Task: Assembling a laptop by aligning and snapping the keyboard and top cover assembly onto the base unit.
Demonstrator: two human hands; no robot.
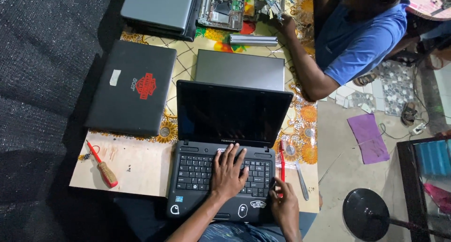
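Note:
An open black laptop [221, 176] with a dark screen sits at the table's front edge. My left hand [229, 172] lies flat on its keyboard, fingers spread and holding nothing. My right hand [284, 205] is at the laptop's front right corner. Its fingers curl over the lower end of a slim red tool [282, 160] lying along the laptop's right side. A metal tool [301, 180] lies just right of the red one.
A closed black laptop [133, 87] with a red sticker lies at left, a grey one [239, 69] behind the screen, and another [159, 7] at the back. A red-handled screwdriver [103, 167] lies front left. A person in a blue shirt [357, 40] handles parts [275, 0] beside an opened chassis [221, 7].

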